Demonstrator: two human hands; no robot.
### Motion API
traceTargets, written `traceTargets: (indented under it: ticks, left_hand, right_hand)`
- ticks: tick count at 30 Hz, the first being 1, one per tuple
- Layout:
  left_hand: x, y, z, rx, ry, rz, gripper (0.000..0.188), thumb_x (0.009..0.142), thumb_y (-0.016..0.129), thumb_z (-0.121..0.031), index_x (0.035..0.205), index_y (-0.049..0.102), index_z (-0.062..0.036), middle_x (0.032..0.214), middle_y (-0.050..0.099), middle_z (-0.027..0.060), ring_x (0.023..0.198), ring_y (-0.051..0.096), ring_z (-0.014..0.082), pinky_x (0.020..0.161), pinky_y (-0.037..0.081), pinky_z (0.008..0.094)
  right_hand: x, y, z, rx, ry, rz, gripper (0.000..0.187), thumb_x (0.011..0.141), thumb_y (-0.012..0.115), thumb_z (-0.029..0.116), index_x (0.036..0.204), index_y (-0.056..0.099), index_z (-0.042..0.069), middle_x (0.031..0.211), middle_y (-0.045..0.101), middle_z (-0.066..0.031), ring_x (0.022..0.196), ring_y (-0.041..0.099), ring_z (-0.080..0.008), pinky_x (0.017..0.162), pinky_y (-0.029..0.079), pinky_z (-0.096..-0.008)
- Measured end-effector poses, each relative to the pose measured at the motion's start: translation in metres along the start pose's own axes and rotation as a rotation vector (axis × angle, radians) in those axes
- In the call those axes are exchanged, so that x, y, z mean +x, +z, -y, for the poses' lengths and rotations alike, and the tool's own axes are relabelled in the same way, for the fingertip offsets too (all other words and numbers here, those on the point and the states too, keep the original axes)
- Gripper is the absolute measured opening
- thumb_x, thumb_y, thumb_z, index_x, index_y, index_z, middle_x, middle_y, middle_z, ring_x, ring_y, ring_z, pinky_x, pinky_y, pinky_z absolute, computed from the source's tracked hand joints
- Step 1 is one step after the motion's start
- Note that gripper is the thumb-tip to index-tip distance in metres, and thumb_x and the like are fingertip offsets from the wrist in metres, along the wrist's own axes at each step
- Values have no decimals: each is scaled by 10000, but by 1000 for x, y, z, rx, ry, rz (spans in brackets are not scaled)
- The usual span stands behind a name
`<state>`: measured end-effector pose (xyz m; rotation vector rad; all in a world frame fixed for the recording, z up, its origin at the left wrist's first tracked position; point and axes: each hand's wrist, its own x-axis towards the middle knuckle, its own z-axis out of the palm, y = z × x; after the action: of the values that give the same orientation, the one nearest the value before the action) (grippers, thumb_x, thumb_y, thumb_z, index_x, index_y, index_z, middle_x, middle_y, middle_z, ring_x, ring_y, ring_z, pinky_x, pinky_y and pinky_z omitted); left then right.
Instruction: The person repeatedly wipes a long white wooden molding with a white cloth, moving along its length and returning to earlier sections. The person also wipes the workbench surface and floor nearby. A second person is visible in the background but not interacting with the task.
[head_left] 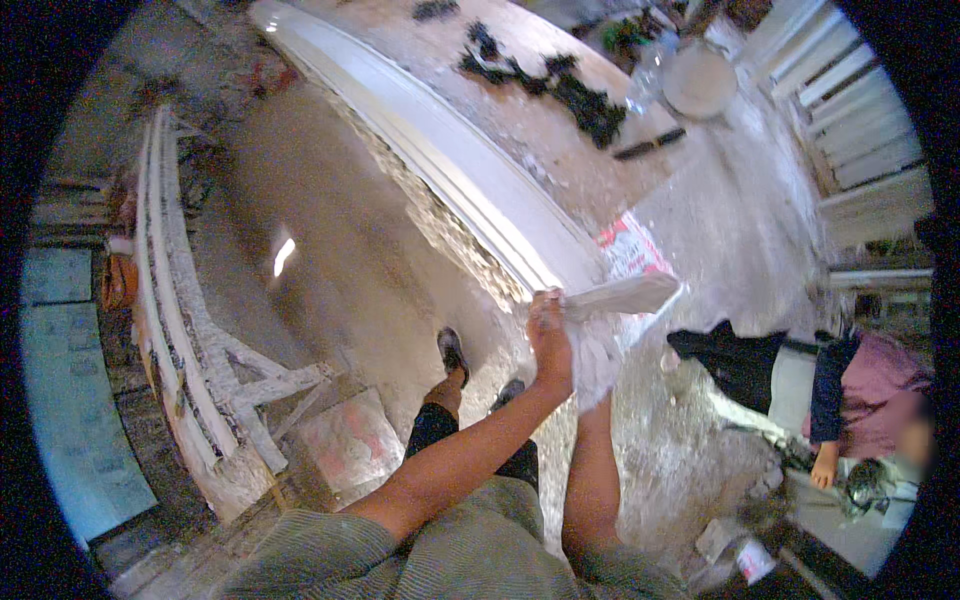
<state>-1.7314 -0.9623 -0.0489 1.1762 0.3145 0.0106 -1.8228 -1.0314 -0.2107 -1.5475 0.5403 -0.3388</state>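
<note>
My left hand (pixel 548 335) is closed at the edge of a limp, whitish cloth-like piece (pixel 625 295), which stretches out to the right. My right forearm comes up beside it, and whitish folds cover the right hand (pixel 595 370), so its fingers are hidden. Both hands are at the near end of a long white ridged moulding (pixel 430 140) that runs away to the far left. Under the cloth-like piece lies a printed red and white sack (pixel 632 248).
Dark fibrous clumps (pixel 590 105), a dark flat bar (pixel 650 144) and a round pan (pixel 699 80) lie beyond the moulding. At left stands a whitened timber frame (pixel 190 300) near a blue panel (pixel 70 400). Another person (pixel 870 380) is low at the right.
</note>
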Motion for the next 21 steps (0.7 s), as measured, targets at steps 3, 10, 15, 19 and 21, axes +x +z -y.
traceTargets:
  ticks: [3,10,15,19,21]
  left_hand:
    - [60,-36,-24,135,103,-93,206,906,407,-215,932,529,-51,840,500,-1,798,459,110,736,390,261]
    - [223,-131,-110,-396,135,-247,383,909,376,-346,1132,466,-47,1052,519,50,918,504,176,832,395,303]
    - [325,-149,-171,-461,228,-311,449,905,375,-393,1146,446,-21,1072,513,64,970,484,180,875,366,310]
    - [397,-160,-195,-454,221,-409,460,904,377,-393,1143,444,-5,1054,520,79,951,492,192,857,379,318]
    - [423,-158,-202,-455,220,-486,451,904,382,-382,1136,448,0,1039,526,83,923,504,200,835,395,321]
  right_hand:
    - [-16,-20,34,1056,375,-127,99,796,459,55,869,528,53,843,533,-59,791,516,-163,742,445,-291]
    - [-10,-14,132,499,130,-9,145,779,481,135,817,560,19,814,558,-93,714,529,-197,635,450,-291]
    - [70,92,217,259,283,-2,258,799,476,207,920,565,-3,856,569,-109,714,535,-206,622,448,-297]
    - [176,191,227,808,781,61,317,839,439,259,959,532,-20,803,575,-114,604,527,-218,513,425,-296]
    - [231,236,196,354,17,679,273,851,420,223,962,537,2,826,580,-122,642,543,-218,552,451,-313]
